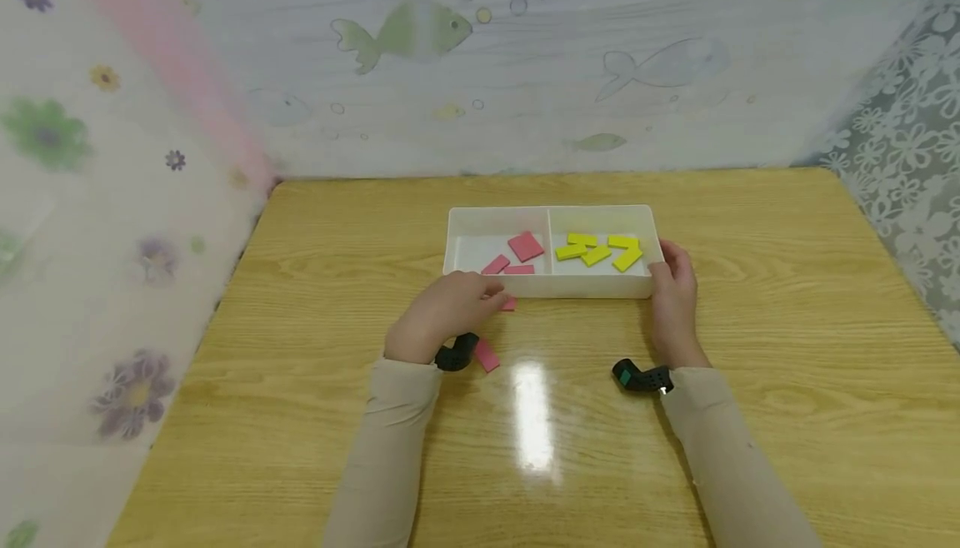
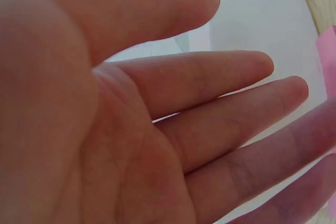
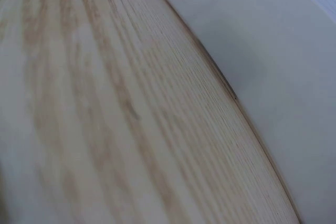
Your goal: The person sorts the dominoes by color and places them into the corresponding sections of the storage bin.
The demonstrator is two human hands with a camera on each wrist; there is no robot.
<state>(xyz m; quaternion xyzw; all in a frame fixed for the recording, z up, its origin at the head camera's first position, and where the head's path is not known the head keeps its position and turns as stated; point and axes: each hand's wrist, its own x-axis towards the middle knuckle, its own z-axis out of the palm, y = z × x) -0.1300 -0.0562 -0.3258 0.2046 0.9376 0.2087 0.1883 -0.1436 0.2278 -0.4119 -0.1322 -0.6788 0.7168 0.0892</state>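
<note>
A white two-compartment box sits on the table. Its left compartment holds a pink square tile and two pink strips; several yellow strips lie in the right one. My left hand is at the box's front left. Its fingers are fairly straight and spread, with nothing between thumb and fingers in the left wrist view. One pink piece shows just past the fingertips, another beside the wrist. My right hand grips the box's right end, thumb at the front corner; its fingers are partly hidden.
The wooden table extends around the box. A wall sheet with drawn fish stands behind it, and flowered sheets hang at the sides. Each wrist wears a black camera mount.
</note>
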